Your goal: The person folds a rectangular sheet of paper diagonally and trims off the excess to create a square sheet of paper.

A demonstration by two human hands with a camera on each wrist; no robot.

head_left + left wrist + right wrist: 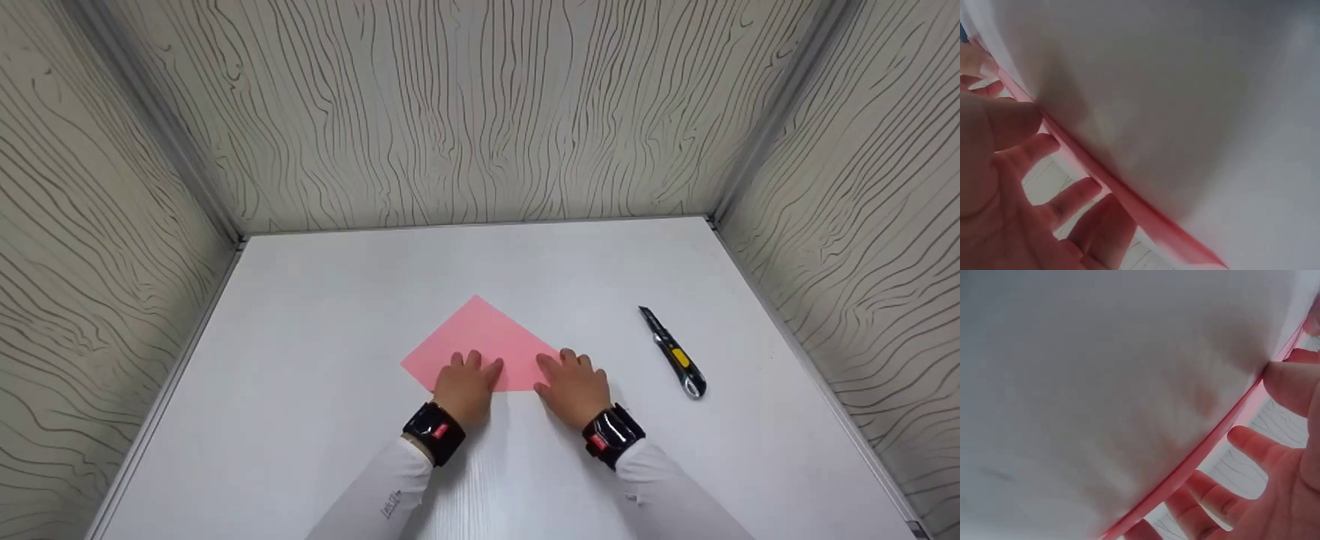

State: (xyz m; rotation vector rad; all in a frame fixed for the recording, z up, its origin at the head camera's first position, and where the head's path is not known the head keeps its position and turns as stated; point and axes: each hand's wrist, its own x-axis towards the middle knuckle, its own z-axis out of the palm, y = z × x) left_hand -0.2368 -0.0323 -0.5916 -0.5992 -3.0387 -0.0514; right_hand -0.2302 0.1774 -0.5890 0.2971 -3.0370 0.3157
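A pink paper (484, 336) folded into a triangle lies on the white table (315, 330), its point toward the far wall. My left hand (465, 385) rests flat on its near left part, fingers straight. My right hand (574, 384) presses the near right corner the same way. In the left wrist view the left hand's fingers (1067, 199) spread along the pink paper's edge (1129, 199). The right wrist view shows the right hand's fingers (1252, 444) lying on the pink edge (1202, 458).
A black and yellow utility knife (673, 352) lies on the table to the right of my right hand. Patterned walls (480, 112) enclose the table at the back and both sides.
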